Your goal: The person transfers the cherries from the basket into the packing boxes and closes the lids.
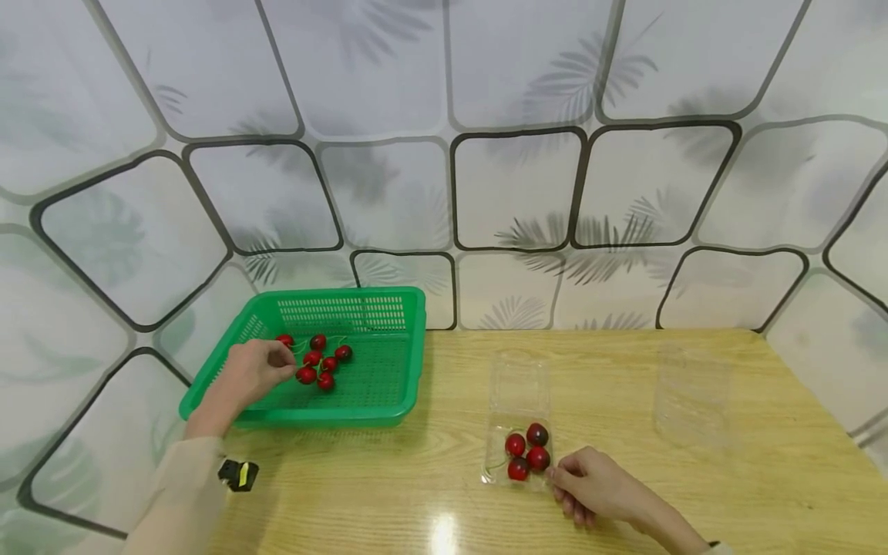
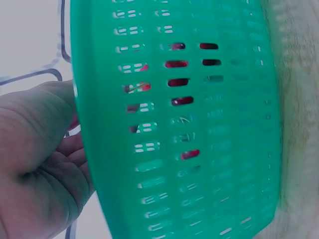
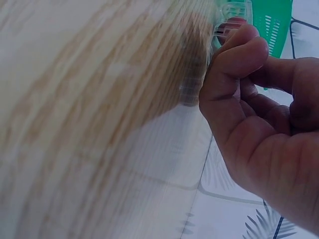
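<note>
Spotting seven cherries (image 1: 329, 363) in the green basket (image 1: 319, 418) at eight o'clock of the head view, we have our left hand (image 1: 255, 374) over its nine o'clock side, fingers bent, tips right beside the nearest fruit. Down at five o'clock, four more cherries (image 1: 537, 459) sit in the near half of an open clear box (image 1: 519, 385) on the wooden table (image 1: 430, 455), and our right hand (image 1: 600, 486) is at its five o'clock corner, thumb and curled fingers pinching the edge. Another clear container (image 1: 692, 401) rests at four o'clock. Over to the left wrist view: our hand at eight o'clock sits partly behind the basket's rim, red showing through the slots; whether the fingertips grip a cherry, we cannot tell. And the right wrist view: curled fingers at three o'clock, the box's corner with a dark cherry just beyond the tips at one o'clock, the basket behind.
</note>
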Available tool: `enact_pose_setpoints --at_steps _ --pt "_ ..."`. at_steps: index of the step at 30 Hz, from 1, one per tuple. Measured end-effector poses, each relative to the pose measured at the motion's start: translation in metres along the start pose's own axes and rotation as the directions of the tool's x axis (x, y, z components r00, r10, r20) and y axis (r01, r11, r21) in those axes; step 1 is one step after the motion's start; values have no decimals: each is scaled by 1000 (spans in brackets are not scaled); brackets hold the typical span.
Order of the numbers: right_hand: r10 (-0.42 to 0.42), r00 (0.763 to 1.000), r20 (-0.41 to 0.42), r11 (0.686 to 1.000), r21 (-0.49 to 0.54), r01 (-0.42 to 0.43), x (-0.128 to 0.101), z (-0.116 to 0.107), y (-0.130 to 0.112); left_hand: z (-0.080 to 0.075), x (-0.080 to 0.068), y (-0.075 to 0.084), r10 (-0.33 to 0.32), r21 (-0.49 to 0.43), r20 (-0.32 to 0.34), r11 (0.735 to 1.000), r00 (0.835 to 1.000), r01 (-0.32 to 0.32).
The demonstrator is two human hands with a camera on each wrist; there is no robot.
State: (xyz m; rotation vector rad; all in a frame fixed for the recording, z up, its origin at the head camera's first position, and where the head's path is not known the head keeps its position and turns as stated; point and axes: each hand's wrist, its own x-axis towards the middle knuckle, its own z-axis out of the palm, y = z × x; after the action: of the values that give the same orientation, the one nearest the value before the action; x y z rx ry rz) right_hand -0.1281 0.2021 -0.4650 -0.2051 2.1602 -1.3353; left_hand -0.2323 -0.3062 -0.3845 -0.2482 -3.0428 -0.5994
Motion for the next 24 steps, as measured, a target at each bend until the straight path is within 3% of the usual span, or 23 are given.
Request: enact_pose_setpoints --at_steps 7,12,24 --pt "0 1000 -2 1000 -3 0 1 -1 -1 -3 -4 14 -1 -31 -99 1000 995 -2" --pt "-4 1000 -5 1000 -8 4 1 -1 -2 -6 -8 25 40 -37 -171 998 984 -47" --pt "6 1000 -7 1000 -6 -6 1 1 -1 -3 -21 49 73 -71 -198 994 978 -89"
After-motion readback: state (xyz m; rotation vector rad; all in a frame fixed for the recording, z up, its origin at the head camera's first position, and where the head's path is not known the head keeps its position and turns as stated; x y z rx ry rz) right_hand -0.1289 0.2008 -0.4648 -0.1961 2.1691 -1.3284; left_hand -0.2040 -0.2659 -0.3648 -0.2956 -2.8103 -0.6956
